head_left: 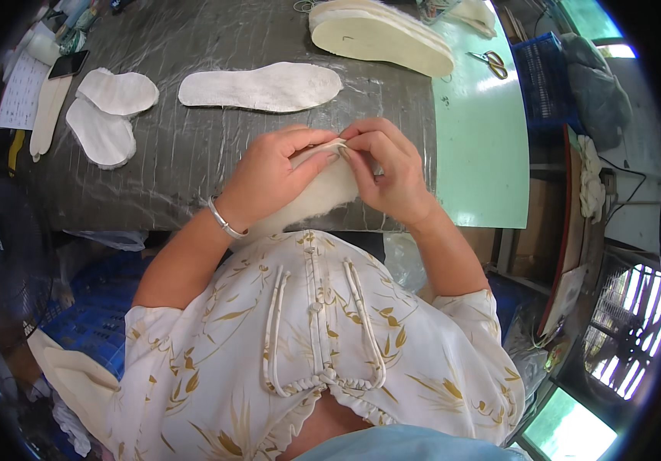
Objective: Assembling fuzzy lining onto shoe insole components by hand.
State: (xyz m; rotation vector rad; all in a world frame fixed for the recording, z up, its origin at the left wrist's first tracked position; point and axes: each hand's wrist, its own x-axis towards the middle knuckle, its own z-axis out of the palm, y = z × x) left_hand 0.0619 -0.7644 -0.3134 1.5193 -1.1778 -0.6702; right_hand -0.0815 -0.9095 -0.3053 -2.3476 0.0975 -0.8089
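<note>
Both my hands meet at the near edge of the table, pinching the upper edge of a cream fleecy insole-like piece [323,196]. My left hand [280,173], with a silver bangle at the wrist, grips it from the left, thumb and fingers closed. From the right, my right hand [392,165] pinches the same edge with fingertips close to the left ones. Anything small between the fingertips is too hidden to make out. Just beyond my hands a single white fleece insole [261,87] lies flat.
Two small white fleece pieces [102,140] overlap at the left, near a phone [68,64]. A stack of cream insoles [376,40] sits at the far right. Gold-handled scissors [492,64] rest on the green board [484,154]. A blue crate [543,81] stands beyond it.
</note>
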